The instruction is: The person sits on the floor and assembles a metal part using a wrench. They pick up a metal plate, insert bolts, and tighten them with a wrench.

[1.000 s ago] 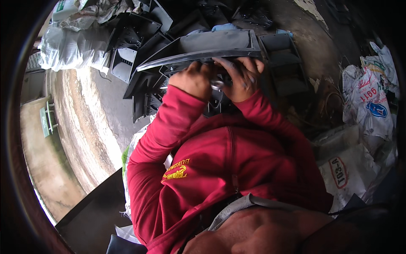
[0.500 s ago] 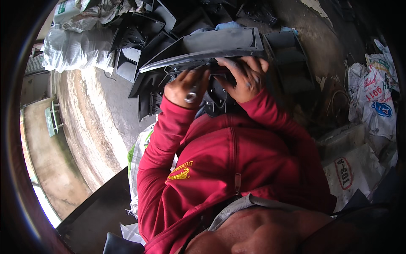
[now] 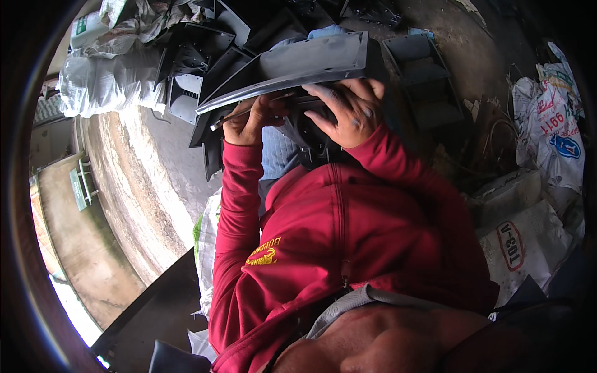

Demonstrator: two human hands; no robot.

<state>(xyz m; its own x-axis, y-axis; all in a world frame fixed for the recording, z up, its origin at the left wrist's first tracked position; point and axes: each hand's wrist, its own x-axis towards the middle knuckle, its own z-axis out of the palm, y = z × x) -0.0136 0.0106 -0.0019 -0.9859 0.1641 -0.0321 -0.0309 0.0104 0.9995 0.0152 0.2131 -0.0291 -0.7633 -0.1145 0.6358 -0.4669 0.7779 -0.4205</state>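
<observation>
A large black plastic housing (image 3: 311,59), shaped like a shallow trough with a pale scuffed rim, lies tilted across my lap. My left hand (image 3: 252,121) is closed on a slim metal rod-like tool (image 3: 225,122), under the near rim at the left. The tool slants, its outer end sticking out to the left of the hand; whether its far end touches the housing I cannot tell. My right hand (image 3: 354,115) grips the housing's near edge, with fingers bent against the rim and thumb lower. Darker parts with small fasteners (image 3: 311,140) show beneath it, mostly in shadow.
Several similar black housings (image 3: 199,46) are piled beyond and to the left. Another black housing (image 3: 426,81) lies at the right. White plastic-wrapped bundles (image 3: 112,81) stand at the far left, printed white sacks (image 3: 550,124) at the right. A dark flat panel (image 3: 149,304) is at the near left.
My left hand has moved left and turned, so the tool now shows lengthwise instead of end-on. My right hand stays on the housing, which sits slightly further left and higher in view.
</observation>
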